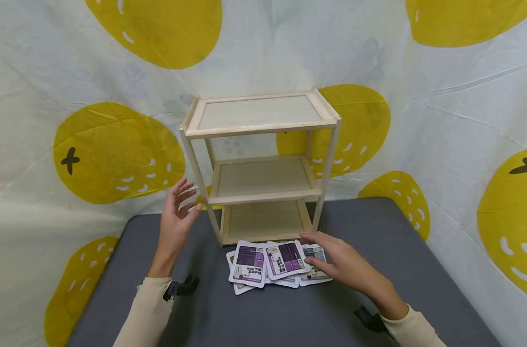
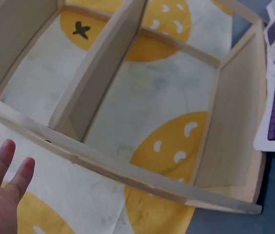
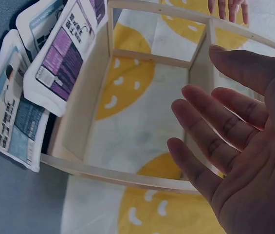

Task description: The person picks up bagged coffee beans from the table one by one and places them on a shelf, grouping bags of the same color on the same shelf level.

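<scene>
A pale wooden shelf unit [image 1: 259, 168] with three bare tiers stands at the back of the grey table [image 1: 267, 318]. Several white sachets with purple and blue-grey print [image 1: 267, 262] lie fanned out just in front of it. My left hand [image 1: 189, 197] is raised, fingers straight, beside the shelf's left front post and holds nothing; in the left wrist view the left hand [image 2: 1, 180] is apart from the frame [image 2: 127, 165]. My right hand [image 1: 308, 248] hovers over the rightmost sachet with fingers spread. The right wrist view shows the right hand [image 3: 234, 136] empty, with the sachets [image 3: 64, 53] at the upper left.
A white cloth with big yellow fruit shapes [image 1: 115, 154] hangs behind and around the table. Black wrist-camera mounts [image 1: 181, 287] sit at both cuffs. The table's left and right edges fall off to the cloth.
</scene>
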Tool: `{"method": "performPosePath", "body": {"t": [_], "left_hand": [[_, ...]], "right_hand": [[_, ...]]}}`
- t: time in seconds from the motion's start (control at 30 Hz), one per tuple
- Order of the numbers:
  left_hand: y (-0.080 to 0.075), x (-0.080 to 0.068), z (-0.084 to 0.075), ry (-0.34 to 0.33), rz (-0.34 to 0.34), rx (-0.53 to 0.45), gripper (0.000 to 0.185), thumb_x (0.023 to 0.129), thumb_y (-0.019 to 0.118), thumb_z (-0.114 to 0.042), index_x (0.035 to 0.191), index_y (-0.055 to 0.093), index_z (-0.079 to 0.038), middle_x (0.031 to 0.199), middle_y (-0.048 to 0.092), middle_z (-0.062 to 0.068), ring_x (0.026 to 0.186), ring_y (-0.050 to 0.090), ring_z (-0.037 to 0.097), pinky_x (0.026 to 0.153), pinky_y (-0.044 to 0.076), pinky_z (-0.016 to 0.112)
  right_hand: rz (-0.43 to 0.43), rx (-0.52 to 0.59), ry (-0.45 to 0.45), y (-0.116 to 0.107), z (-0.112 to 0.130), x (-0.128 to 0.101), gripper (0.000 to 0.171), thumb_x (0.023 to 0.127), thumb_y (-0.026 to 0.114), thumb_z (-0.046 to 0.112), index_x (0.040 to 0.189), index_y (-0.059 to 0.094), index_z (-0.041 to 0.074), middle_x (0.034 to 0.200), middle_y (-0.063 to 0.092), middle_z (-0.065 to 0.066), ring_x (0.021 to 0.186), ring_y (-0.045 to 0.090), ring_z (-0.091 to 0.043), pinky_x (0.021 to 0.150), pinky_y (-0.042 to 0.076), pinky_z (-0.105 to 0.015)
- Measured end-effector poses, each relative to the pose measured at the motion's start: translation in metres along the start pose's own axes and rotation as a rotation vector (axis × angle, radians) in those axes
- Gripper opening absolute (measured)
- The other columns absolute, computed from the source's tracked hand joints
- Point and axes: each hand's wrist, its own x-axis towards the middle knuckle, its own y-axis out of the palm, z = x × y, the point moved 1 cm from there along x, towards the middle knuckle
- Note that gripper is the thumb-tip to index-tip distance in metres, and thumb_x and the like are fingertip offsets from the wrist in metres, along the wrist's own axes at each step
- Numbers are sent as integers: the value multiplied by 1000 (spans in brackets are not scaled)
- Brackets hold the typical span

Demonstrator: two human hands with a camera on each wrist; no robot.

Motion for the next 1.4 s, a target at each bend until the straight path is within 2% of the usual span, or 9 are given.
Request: {"method": "performPosePath", "body": {"t": [0.13, 0.3, 0.47, 0.6, 0.7, 0.9, 1.13, 1.27, 1.4], "left_hand": [[4, 10, 4, 4, 32, -85, 74, 95, 64, 5, 158, 33, -20, 153, 41, 10, 137, 44, 31, 108, 44, 28], [11, 16, 8, 24, 73, -197, 74, 94, 64, 9, 157, 35, -16, 149, 44, 15, 133, 47, 35, 102, 48, 23], [16, 21, 14, 23, 78, -233, 67, 96, 59, 9, 155, 37, -13, 145, 47, 21, 127, 54, 31, 96, 51, 24], [16, 25, 17, -26, 49, -264, 61, 98, 59, 5, 153, 39, -15, 141, 50, 18, 125, 55, 37, 94, 53, 25], [15, 27, 19, -43, 37, -295, 57, 99, 60, 2, 151, 42, -13, 138, 53, 16, 124, 55, 42, 94, 54, 27], [15, 31, 20, -23, 6, -267, 41, 98, 66, -6, 137, 55, -4, 124, 61, 21, 114, 60, 39, 90, 56, 27], [15, 31, 23, -15, -26, -196, 38, 98, 66, -6, 134, 57, 1, 114, 64, 21, 105, 64, 30, 86, 55, 23], [14, 32, 24, -7, -19, -175, 40, 98, 65, -7, 135, 54, 3, 116, 61, 28, 109, 63, 34, 88, 55, 23], [14, 34, 23, -6, -10, -163, 40, 98, 66, -9, 136, 55, -2, 119, 60, 29, 111, 63, 34, 90, 55, 24]], "right_hand": [[4, 81, -18, 8, -7, 3, 51, 92, 76, 19, 139, 58, 10, 133, 66, -5, 116, 67, -22, 95, 55, -46], [-4, 135, -6, 21, -15, 4, 52, 91, 77, 14, 139, 58, 8, 130, 68, -7, 110, 70, -24, 92, 57, -43], [-34, 150, 82, 33, -20, 3, 53, 89, 80, 18, 137, 60, 11, 120, 70, -3, 102, 71, -20, 87, 58, -39], [-55, 188, 168, 43, -25, 5, 57, 86, 82, 25, 136, 61, 10, 116, 71, -3, 101, 71, -23, 86, 59, -40], [-63, 236, 245, 51, -29, 6, 62, 84, 84, 27, 137, 59, 7, 117, 70, -8, 103, 71, -30, 87, 58, -46], [-87, 311, 392, 66, -34, 8, 73, 81, 87, 28, 141, 55, 5, 122, 67, -16, 108, 68, -37, 90, 55, -56], [-101, 288, 514, 82, -39, 9, 86, 77, 90, 30, 146, 48, -2, 122, 67, -16, 109, 68, -32, 89, 55, -51], [-107, 284, 556, 93, -42, 10, 94, 75, 91, 31, 149, 43, -4, 124, 65, -18, 111, 65, -34, 90, 54, -49], [-112, 287, 592, 105, -45, 12, 97, 74, 92, 32, 149, 43, -5, 126, 62, -18, 114, 61, -33, 92, 52, -48]]}}
